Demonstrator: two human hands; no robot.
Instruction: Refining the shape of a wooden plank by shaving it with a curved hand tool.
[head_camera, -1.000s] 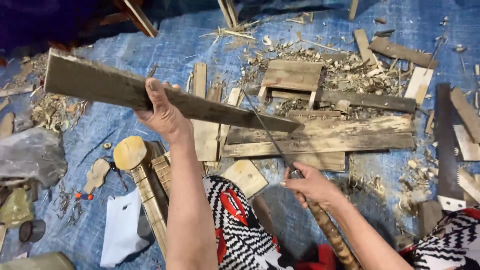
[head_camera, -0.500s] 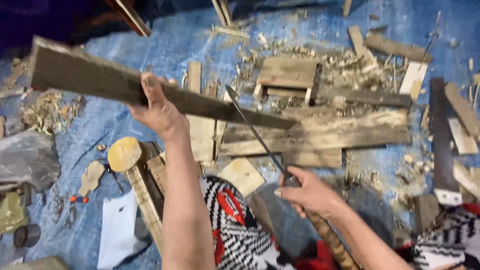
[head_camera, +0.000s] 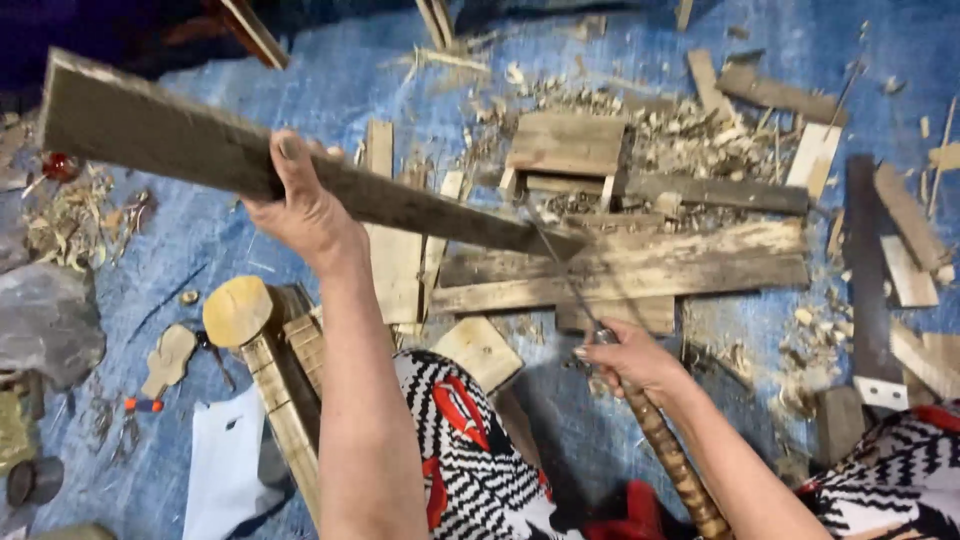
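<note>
My left hand (head_camera: 305, 205) grips a long weathered wooden plank (head_camera: 150, 140) near its middle and holds it tilted, its far end resting down on flat boards (head_camera: 690, 265) laid on the blue tarp. My right hand (head_camera: 630, 360) holds a long thin blade (head_camera: 560, 270) with a ribbed wooden handle (head_camera: 675, 465). The blade's tip meets the plank's lower end. My patterned black, white and red clothing (head_camera: 470, 450) shows between my arms.
A small wooden stool (head_camera: 565, 150) stands among shavings beyond the boards. A wooden mallet (head_camera: 250, 340) lies at the left, near a grey stone (head_camera: 45, 320) and white paper (head_camera: 225, 465). Offcuts and a dark plank (head_camera: 865, 265) litter the right.
The blade swung up off the plank's end half a second ago and has come back down onto it. My left hand keeps its hold on the plank.
</note>
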